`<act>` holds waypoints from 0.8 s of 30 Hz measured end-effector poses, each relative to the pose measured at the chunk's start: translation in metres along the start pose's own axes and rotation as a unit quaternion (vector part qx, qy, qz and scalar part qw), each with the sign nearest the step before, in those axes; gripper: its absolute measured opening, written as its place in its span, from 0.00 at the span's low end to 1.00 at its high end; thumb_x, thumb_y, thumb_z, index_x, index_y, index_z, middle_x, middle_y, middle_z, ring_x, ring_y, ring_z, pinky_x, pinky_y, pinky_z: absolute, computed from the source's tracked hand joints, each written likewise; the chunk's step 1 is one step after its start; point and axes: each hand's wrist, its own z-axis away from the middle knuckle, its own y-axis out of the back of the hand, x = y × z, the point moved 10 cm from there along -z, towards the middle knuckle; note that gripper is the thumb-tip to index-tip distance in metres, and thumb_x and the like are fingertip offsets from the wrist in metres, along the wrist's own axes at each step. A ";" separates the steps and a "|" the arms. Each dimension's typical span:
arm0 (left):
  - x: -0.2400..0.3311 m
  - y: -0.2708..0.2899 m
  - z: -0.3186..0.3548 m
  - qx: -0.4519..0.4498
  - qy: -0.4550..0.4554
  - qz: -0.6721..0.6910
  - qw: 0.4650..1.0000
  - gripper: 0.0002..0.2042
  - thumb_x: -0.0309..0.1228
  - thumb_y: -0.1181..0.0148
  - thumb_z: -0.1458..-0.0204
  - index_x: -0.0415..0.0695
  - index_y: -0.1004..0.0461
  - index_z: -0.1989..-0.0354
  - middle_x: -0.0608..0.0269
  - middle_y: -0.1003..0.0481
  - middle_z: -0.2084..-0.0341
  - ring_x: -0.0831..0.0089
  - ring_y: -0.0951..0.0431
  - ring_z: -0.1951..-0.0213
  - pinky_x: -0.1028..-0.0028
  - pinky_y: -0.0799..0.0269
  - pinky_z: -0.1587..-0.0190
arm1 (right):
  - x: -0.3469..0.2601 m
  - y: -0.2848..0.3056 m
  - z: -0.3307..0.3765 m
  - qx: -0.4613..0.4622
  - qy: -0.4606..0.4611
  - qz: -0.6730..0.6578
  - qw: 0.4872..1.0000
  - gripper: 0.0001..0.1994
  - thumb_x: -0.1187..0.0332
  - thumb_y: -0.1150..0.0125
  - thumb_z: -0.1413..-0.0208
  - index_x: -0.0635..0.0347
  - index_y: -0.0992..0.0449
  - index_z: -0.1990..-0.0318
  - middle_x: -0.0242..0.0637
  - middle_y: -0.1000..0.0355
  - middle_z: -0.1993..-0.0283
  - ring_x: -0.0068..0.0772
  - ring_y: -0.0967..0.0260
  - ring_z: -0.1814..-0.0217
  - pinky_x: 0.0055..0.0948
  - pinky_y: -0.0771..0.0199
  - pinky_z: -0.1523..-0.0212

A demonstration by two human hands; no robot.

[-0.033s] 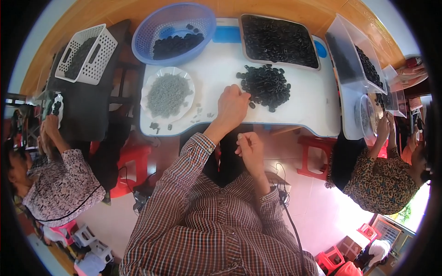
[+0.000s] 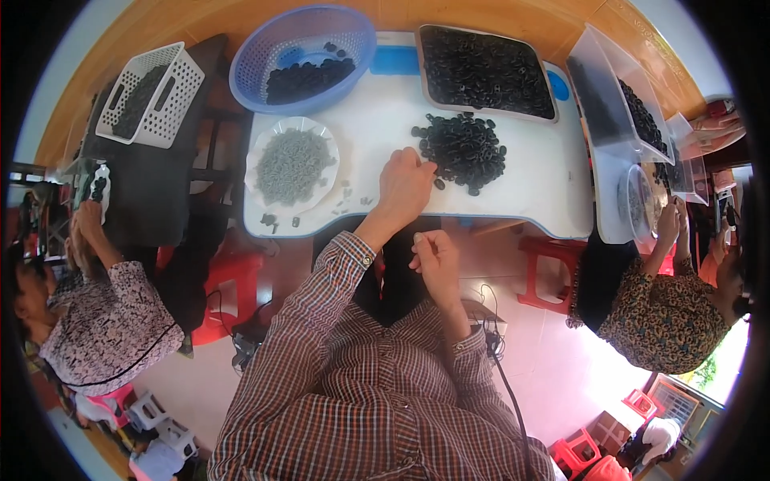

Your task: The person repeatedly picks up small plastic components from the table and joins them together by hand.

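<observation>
My left hand [image 2: 406,186] reaches over the white table, its fingers bent together at the left edge of a heap of small black oval pieces [image 2: 464,152]. Whatever its fingertips pinch is hidden. One loose black piece [image 2: 439,184] lies just beside those fingers. My right hand [image 2: 438,260] is held lower, off the table's front edge, with thumb and fingers curled together; anything in them is too small or covered to name. Left of my left hand stands a white plate [image 2: 330,186] heaped with small translucent grey pieces [image 2: 290,167].
A blue colander [image 2: 245,60] and a tray [image 2: 486,113], both with black pieces, stand at the back. Several small bits [image 2: 346,192] lie near the table's front edge. Co-workers sit left [image 2: 112,329] and right [image 2: 658,321], beside a white basket [image 2: 172,104] and a clear bin [image 2: 597,96].
</observation>
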 end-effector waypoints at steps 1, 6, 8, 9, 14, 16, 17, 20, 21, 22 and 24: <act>0.000 -0.002 -0.001 0.000 -0.001 0.000 1.000 0.06 0.29 0.40 0.55 0.43 0.21 0.69 0.57 0.32 0.71 0.59 0.31 0.64 0.63 0.32 0.63 | 0.000 0.001 0.000 0.001 0.000 0.000 1.000 0.08 0.67 0.45 0.40 0.64 0.30 0.66 0.31 0.30 0.74 0.17 0.34 0.81 0.18 0.35 0.81; 0.002 -0.005 -0.002 0.009 -0.016 -0.036 0.999 0.07 0.30 0.37 0.57 0.42 0.22 0.70 0.57 0.32 0.70 0.59 0.31 0.64 0.63 0.32 0.64 | -0.003 -0.001 0.000 0.001 -0.005 0.014 1.000 0.08 0.67 0.45 0.40 0.64 0.30 0.65 0.31 0.30 0.74 0.18 0.33 0.80 0.18 0.34 0.81; 0.001 -0.005 -0.002 0.009 -0.013 -0.031 0.999 0.07 0.31 0.37 0.57 0.42 0.22 0.70 0.57 0.32 0.70 0.59 0.31 0.64 0.63 0.32 0.63 | -0.003 0.000 0.000 0.001 -0.004 0.014 1.000 0.08 0.67 0.45 0.40 0.64 0.30 0.65 0.32 0.30 0.74 0.18 0.33 0.80 0.18 0.34 0.81; 0.001 -0.005 -0.003 0.008 -0.009 -0.026 1.000 0.08 0.31 0.37 0.58 0.43 0.22 0.69 0.57 0.32 0.70 0.59 0.31 0.64 0.64 0.32 0.63 | -0.002 0.000 -0.001 0.001 -0.003 0.014 1.000 0.08 0.67 0.44 0.40 0.64 0.30 0.65 0.32 0.30 0.74 0.18 0.33 0.80 0.18 0.34 0.81; -0.001 -0.007 -0.004 -0.005 0.002 -0.006 1.000 0.08 0.31 0.37 0.57 0.44 0.21 0.67 0.57 0.32 0.69 0.59 0.30 0.63 0.64 0.32 0.62 | 0.000 -0.001 0.001 0.000 -0.003 0.011 1.000 0.09 0.67 0.44 0.40 0.65 0.30 0.65 0.32 0.30 0.74 0.18 0.33 0.80 0.19 0.34 0.81; -0.002 -0.008 -0.004 -0.014 0.009 -0.009 1.000 0.08 0.31 0.37 0.57 0.45 0.20 0.67 0.57 0.32 0.69 0.59 0.30 0.63 0.64 0.32 0.62 | 0.001 -0.001 0.001 0.000 -0.008 0.011 1.000 0.09 0.67 0.44 0.40 0.65 0.30 0.65 0.32 0.30 0.74 0.18 0.33 0.80 0.19 0.34 0.81; -0.002 -0.007 -0.003 -0.012 0.011 -0.007 1.000 0.08 0.31 0.37 0.57 0.45 0.20 0.68 0.57 0.32 0.69 0.59 0.30 0.63 0.64 0.32 0.62 | 0.000 -0.002 0.002 -0.001 -0.008 0.014 1.000 0.09 0.67 0.45 0.40 0.65 0.30 0.65 0.32 0.30 0.74 0.18 0.33 0.80 0.19 0.34 0.81; 0.001 -0.007 -0.002 -0.014 0.008 -0.015 1.000 0.08 0.32 0.37 0.57 0.46 0.20 0.68 0.57 0.32 0.69 0.59 0.30 0.63 0.64 0.32 0.62 | 0.002 -0.001 0.002 -0.002 -0.005 0.020 1.000 0.09 0.67 0.45 0.40 0.65 0.30 0.65 0.33 0.30 0.73 0.18 0.33 0.80 0.19 0.34 0.81; 0.003 -0.009 -0.002 -0.020 0.002 -0.025 0.999 0.08 0.32 0.36 0.57 0.46 0.20 0.68 0.57 0.31 0.70 0.60 0.30 0.63 0.64 0.32 0.62 | 0.003 -0.001 0.002 -0.002 -0.003 0.025 1.000 0.09 0.67 0.45 0.40 0.65 0.30 0.65 0.33 0.30 0.73 0.18 0.33 0.80 0.19 0.34 0.81; 0.004 -0.009 -0.003 -0.020 0.002 -0.025 0.999 0.08 0.32 0.36 0.57 0.46 0.20 0.68 0.57 0.31 0.70 0.60 0.30 0.63 0.64 0.32 0.62 | 0.004 0.000 0.002 -0.002 -0.004 0.025 1.000 0.09 0.67 0.45 0.40 0.65 0.30 0.65 0.33 0.30 0.73 0.18 0.33 0.80 0.19 0.34 0.81; 0.006 -0.009 -0.003 -0.020 -0.009 -0.018 1.000 0.08 0.32 0.36 0.57 0.46 0.20 0.67 0.57 0.31 0.70 0.60 0.30 0.63 0.64 0.32 0.62 | 0.006 -0.001 0.002 -0.004 -0.013 0.021 1.000 0.08 0.67 0.45 0.40 0.65 0.30 0.64 0.33 0.30 0.73 0.18 0.33 0.80 0.19 0.34 0.81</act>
